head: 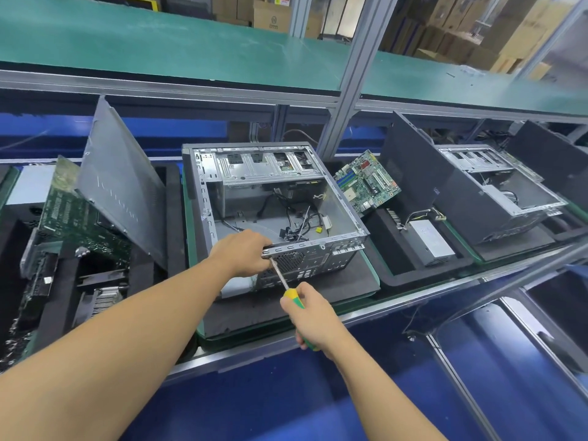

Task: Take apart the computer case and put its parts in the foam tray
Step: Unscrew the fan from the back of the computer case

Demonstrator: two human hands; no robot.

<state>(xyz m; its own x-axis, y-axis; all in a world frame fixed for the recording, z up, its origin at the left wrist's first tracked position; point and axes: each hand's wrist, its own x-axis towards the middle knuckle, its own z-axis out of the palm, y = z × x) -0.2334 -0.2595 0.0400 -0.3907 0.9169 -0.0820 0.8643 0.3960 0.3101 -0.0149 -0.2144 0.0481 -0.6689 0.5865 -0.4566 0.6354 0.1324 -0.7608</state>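
Both hands are at the near rim of the computer case (273,198): left hand (245,251) grips the rim, right hand (313,316) holds a screwdriver (281,276), its tip touching just right.

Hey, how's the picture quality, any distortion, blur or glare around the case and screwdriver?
Head view: the wide lens bows the shelf rail; computer case and screwdriver at centre are sharp; cardboard boxes at the corner look soft; even light, mild sheen on the side panel.
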